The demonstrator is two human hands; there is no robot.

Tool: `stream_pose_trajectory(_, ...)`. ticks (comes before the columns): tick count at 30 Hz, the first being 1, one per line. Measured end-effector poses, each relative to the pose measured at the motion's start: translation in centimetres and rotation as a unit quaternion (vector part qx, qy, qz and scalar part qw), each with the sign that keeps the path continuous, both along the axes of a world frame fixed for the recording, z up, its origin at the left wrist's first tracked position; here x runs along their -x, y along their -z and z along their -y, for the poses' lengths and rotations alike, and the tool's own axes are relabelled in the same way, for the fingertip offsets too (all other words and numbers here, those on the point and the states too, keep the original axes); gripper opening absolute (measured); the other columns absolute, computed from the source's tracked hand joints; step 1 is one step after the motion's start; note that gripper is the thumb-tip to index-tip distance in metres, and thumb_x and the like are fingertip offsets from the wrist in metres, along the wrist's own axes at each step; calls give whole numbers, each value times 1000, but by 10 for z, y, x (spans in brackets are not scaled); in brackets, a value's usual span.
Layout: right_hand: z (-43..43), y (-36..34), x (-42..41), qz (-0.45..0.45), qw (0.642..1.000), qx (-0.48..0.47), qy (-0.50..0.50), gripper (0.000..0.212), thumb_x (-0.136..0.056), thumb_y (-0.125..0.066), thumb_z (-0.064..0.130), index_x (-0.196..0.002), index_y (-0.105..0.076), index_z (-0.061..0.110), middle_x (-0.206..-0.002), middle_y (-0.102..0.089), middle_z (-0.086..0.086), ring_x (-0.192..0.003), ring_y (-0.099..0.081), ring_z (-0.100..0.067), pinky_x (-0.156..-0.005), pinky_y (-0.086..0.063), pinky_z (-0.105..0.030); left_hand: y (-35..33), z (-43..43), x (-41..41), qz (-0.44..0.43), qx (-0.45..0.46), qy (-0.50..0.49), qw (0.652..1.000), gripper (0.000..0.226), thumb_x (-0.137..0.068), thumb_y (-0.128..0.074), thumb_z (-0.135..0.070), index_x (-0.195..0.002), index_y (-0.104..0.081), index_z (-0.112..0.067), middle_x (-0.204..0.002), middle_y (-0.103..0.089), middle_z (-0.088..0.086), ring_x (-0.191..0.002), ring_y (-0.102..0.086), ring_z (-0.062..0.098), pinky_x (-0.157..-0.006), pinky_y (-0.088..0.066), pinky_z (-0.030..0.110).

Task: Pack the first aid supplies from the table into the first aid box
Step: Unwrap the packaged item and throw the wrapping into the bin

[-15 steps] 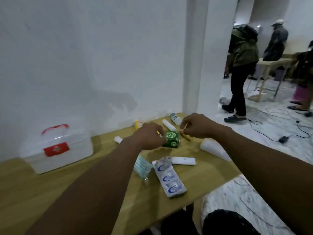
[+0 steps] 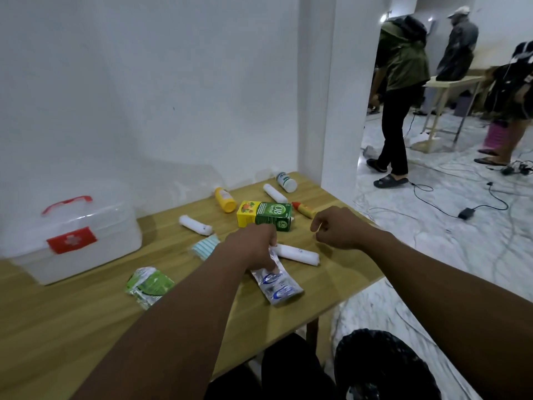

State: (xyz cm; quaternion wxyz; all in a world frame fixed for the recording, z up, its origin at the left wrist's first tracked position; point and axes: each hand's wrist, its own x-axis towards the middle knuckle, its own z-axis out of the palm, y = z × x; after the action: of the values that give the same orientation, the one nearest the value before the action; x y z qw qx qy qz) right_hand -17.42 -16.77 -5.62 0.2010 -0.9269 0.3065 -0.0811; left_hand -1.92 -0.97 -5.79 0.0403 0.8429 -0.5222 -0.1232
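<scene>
While left hand [image 2: 253, 246] pinches crinkly foil sachet [image 2: 277, 281]; right hand [image 2: 337, 226] loosely curled, empty

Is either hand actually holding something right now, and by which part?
The left hand has its fingers on the upper end of the silver-and-blue foil packet, which lies on the table; a firm grip cannot be confirmed. The right hand holds nothing.
</scene>
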Motion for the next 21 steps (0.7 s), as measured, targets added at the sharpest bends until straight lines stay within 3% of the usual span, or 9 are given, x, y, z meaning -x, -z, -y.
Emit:
stream_pose_trajectory(5, -6, -7, -11, 12, 1000, 1, -12, 21, -83, -68, 20, -102, -75, 19, -94, -62, 3, -88, -58, -15, -84, -50, -30, -4, -1, -3, -50, 58, 3, 997, 46, -67, -87, -27, -103, -58, -27, -109, -57, 1, -97, -56, 19, -72, -44, 31)
stream_pose_trajectory(8, -14, -17, -19, 29, 999, 3, -24, 20, -84, -66, 18, -101, -76, 16, -93, -62, 1, -88, -59, -17, -83, -49, -30, -26, -11, -8, -64, 94, 1, 993, 33, -70, -87, -22, -96, -68, -17, -86, -55, -5, -83, -54, 15, -65, -39, 26)
stream_pose_trajectory(12, -36, -39, -44, 59, 997, 6, -53, 23, -87, -61, 20, -103, -77, 13, -99, -71, -8, -92, -65, -23, -81, -52, -32, -61, -46, -31, -126, 141, -58, 980, 24, -67, -90, -21, -79, -69, -18, -66, -61, -2, -62, -57, 14, -57, -44, 23)
stream_pose_trajectory(18, -114, -59, -107, 45, 984, -32, -166, 20, -85, -66, 19, -102, -76, 14, -104, -72, -7, -88, -63, -16, -89, -53, -32, -86, -146, -73, -150, 155, -160, 963, 20, -71, -87, -18, -87, -80, -9, -63, -63, 3, -50, -49, 11, -44, -38, 15)
stream_pose_trajectory(21, -165, -50, -137, 19, 974, -39, -221, 22, -85, -67, 18, -105, -75, 12, -116, -72, -10, -90, -62, -16, -88, -49, -28, -81, -201, -86, -165, 145, -228, 949, 18, -72, -87, -20, -86, -80, -12, -65, -64, 6, -53, -49, 18, -45, -37, 22)
